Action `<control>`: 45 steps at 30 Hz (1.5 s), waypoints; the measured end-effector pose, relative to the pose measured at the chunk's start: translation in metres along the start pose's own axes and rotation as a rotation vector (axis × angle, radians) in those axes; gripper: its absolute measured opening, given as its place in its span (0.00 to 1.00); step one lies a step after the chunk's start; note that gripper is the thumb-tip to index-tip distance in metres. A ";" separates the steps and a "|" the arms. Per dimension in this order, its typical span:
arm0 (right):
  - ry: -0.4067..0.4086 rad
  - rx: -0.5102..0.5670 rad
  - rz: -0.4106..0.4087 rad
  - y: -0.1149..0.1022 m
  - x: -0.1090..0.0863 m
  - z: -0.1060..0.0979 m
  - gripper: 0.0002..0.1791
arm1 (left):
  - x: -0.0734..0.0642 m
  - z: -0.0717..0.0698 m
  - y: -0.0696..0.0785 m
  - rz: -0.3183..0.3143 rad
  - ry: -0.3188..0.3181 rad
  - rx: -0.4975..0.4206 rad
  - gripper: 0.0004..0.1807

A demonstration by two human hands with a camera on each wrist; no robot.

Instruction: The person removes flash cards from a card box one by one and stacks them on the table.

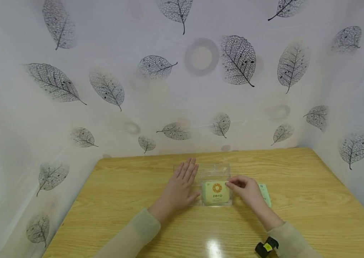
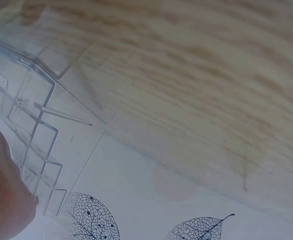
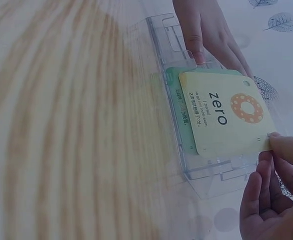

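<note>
Sleeves (image 1: 144, 226) nearest, before rack (image 1: 215, 174). Right hand (image 1: 247, 191), right of rack, pinches zero card (image 1: 217, 197); left hand (image 1: 178, 190), fingers straight, over rack's left. Slack pinch could drop card.

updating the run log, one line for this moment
left hand: touches clear rack | right hand: pinches zero card by corner | green card: behind zero card | other green card: on table

From above, the head camera looks forward and down across the wooden tabletop (image 1: 120, 193); the wrist cameras look from close by, the right one sharing the "zero" flashcard (image 1: 217, 193) with it.
</note>
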State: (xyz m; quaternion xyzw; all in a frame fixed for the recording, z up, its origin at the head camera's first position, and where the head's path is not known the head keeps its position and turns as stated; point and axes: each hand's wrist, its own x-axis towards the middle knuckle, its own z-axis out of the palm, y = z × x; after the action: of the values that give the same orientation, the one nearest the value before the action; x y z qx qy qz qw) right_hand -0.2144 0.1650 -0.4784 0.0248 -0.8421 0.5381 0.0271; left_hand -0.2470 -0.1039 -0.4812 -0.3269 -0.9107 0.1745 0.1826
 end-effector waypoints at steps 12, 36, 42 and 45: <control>0.001 -0.004 0.013 -0.002 0.001 -0.002 0.12 | 0.000 0.000 0.000 -0.003 -0.003 0.007 0.53; 0.017 0.011 0.021 -0.006 0.002 -0.005 0.16 | 0.000 0.000 0.000 -0.004 -0.007 -0.010 0.54; 0.022 0.014 0.015 -0.008 0.001 -0.006 0.17 | 0.001 0.001 0.000 -0.006 0.007 -0.024 0.54; 0.025 0.018 0.011 -0.009 0.001 -0.006 0.17 | 0.001 0.001 0.000 -0.006 0.009 -0.028 0.54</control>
State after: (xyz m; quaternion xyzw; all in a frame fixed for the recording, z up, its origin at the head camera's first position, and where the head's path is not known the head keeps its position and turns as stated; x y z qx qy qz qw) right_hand -0.2146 0.1669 -0.4679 0.0138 -0.8370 0.5460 0.0346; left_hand -0.2481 -0.1038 -0.4821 -0.3277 -0.9132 0.1596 0.1823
